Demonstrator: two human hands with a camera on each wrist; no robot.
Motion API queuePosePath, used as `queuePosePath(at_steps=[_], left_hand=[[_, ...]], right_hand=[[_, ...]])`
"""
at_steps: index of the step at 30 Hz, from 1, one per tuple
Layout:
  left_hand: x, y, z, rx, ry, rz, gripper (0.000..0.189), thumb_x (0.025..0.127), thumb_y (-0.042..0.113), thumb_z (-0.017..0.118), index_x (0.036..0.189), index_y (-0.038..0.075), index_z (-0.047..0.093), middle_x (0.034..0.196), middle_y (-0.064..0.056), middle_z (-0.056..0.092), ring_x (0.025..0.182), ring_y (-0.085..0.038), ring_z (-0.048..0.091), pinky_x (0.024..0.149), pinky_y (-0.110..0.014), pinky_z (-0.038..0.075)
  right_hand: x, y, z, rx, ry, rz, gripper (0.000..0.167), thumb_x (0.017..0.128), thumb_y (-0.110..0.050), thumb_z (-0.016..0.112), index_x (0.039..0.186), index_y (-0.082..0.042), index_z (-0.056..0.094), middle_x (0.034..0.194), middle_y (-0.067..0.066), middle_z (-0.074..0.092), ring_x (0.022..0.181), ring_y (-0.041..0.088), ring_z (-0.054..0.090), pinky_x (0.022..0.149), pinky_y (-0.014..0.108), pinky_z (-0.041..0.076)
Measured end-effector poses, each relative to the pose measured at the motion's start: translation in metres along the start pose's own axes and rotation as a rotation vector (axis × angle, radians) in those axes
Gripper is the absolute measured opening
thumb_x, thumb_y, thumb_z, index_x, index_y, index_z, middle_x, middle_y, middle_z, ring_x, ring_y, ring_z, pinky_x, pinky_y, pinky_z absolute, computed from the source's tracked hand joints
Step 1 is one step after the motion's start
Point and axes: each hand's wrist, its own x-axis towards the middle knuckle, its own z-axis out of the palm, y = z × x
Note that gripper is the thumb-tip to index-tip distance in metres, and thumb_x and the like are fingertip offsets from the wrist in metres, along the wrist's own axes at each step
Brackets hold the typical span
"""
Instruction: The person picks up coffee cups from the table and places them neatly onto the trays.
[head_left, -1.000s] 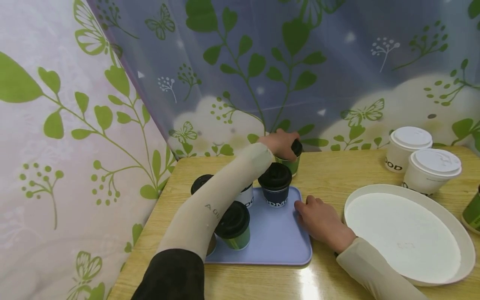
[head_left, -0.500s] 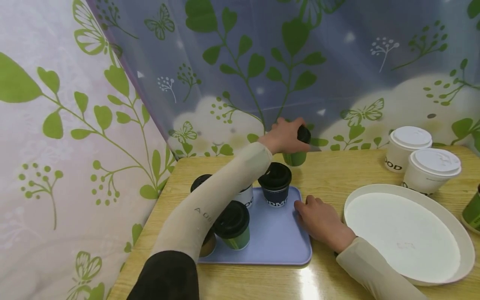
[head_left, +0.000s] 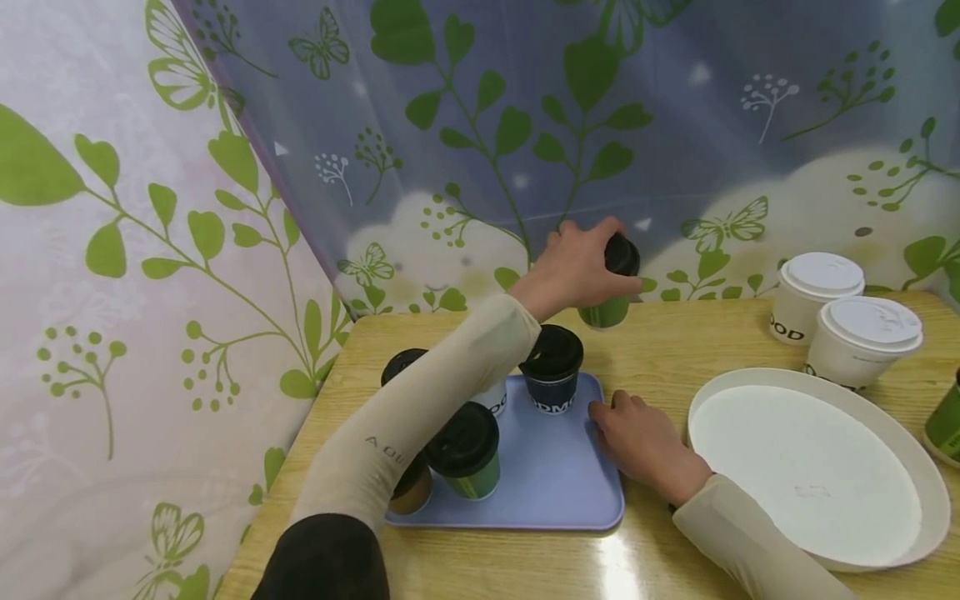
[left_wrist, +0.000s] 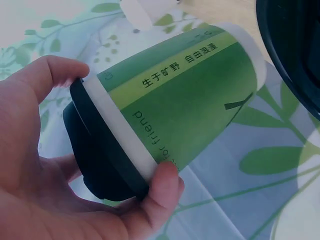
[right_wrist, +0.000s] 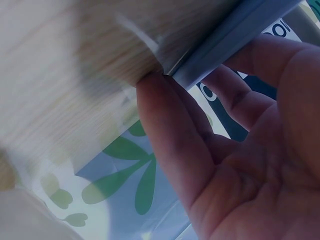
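Note:
My left hand (head_left: 573,271) grips a green paper cup (left_wrist: 195,95) by its black lid (left_wrist: 100,145), thumb and fingers around the rim. The cup hangs tilted over the back of the table, beyond the tray. With curled fingers, my right hand (head_left: 647,437) pinches the right edge of the blue tray (head_left: 570,492); the right wrist view shows its fingertips right at the tray's rim (right_wrist: 220,50). On that tray stand a dark blue cup (head_left: 553,379), a green cup (head_left: 472,471), a brown cup (head_left: 412,492) and a white cup (head_left: 492,393), some partly hidden behind my left sleeve.
A round white tray (head_left: 701,417) lies to the right of my right hand. Behind it stand two white lidded cups (head_left: 817,292), and another green cup (head_left: 947,425) is cut off at the right edge. A patterned cloth (head_left: 465,150) backs the wooden table (head_left: 660,333).
My left hand has lifted the green cup off the table behind the blue tray and moved it up and to the right. The right hand has stayed at the tray's edge.

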Motion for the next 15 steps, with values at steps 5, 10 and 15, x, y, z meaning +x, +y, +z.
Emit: queuePosePath(at_steps=[5,10,15], left_hand=[[-0.009,0.002,-0.004,-0.002,-0.014,0.016,0.074,0.089,0.062,0.07,0.152,0.037,0.041,0.135,-0.012,0.044,0.118,-0.027,0.042,0.082,-0.039,0.049],[-0.017,0.003,-0.006,0.012,-0.033,0.041,0.072,0.09,0.062,0.068,0.152,0.036,0.042,0.134,-0.011,0.045,0.119,-0.027,0.043,0.082,-0.04,0.049],[-0.024,0.003,-0.009,0.028,-0.061,0.064,0.072,0.092,0.062,0.066,0.155,0.037,0.04,0.138,-0.01,0.046,0.125,-0.028,0.044,0.088,-0.042,0.048]], right_hand=[[0.001,0.001,0.001,0.009,-0.009,0.004,0.009,0.091,-0.008,0.074,0.093,-0.008,0.065,0.079,0.015,0.055,0.065,0.03,0.057,0.048,0.044,0.048],[0.0,0.001,0.002,0.019,0.015,-0.002,0.01,0.09,-0.006,0.074,0.091,-0.008,0.064,0.077,0.015,0.054,0.064,0.031,0.055,0.046,0.045,0.046],[0.0,0.001,0.002,0.022,0.035,-0.009,0.01,0.089,-0.005,0.073,0.09,-0.009,0.064,0.076,0.015,0.053,0.063,0.031,0.055,0.046,0.045,0.046]])
